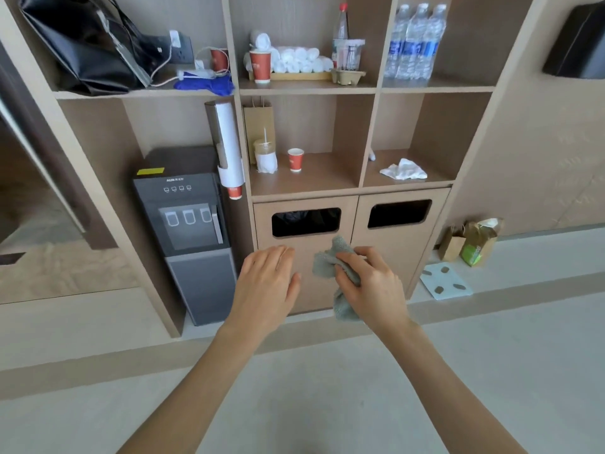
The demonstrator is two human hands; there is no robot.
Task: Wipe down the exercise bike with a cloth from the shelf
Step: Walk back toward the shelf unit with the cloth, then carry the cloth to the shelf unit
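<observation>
I see a tan shelf unit (307, 91) across the upper frame, grey water dispenser (186, 224) centre-left, pale floor (311, 404) below.

Grey cloth (327, 262) crumpled, hanging before wooden shelf (370, 139).

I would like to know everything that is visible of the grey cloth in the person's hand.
The grey cloth is small, soft and looks like terry or microfibre, of a dull grey-green colour. It is crumpled, not folded. The right hand grips it in the middle, so one bunch sticks up above the fingers and one end hangs down below the palm. It is in the air in front of the bin cabinet. The open left hand is beside it and does not touch it.
</observation>
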